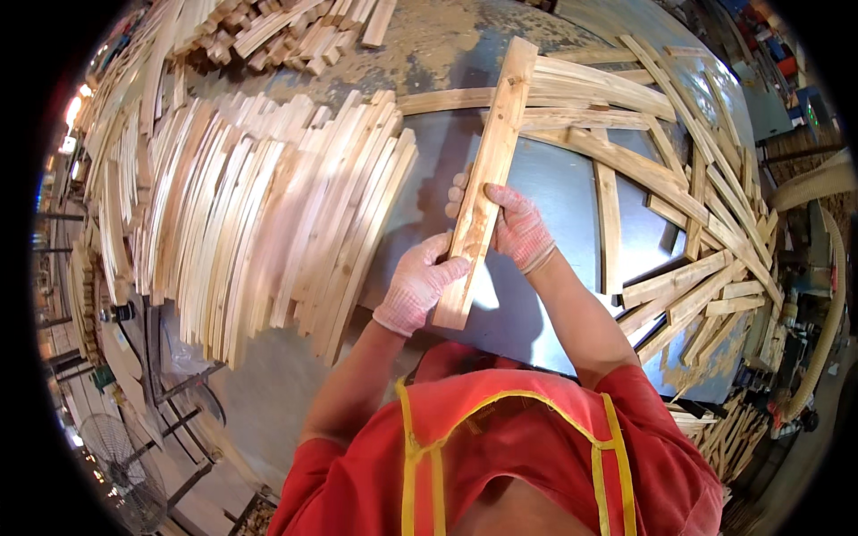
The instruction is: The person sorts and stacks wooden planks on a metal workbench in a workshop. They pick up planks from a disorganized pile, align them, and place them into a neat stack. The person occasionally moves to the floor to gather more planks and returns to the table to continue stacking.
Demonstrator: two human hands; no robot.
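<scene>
A pale wooden board (500, 134) with knots is held up over the grey metal tabletop (563, 183), its far end leaning slightly right. Near its lower end, my left hand (420, 279) in a pinkish-white knit glove grips it, thumb lying on the upper face. Higher up on the right edge, my right hand (518, 228), gloved alike, is closed round the same board with its thumb on top. Gloved fingertips show past the board's left edge; the rest of those fingers is hidden beneath the wood.
To the left, many wooden strips (259, 214) lie side by side in a dense row. Loose boards (661, 183) cross one another on the right. More lumber (295, 31) is stacked at the far left. A fan (121, 469) stands lower left; a ribbed hose (836, 295) hangs far right.
</scene>
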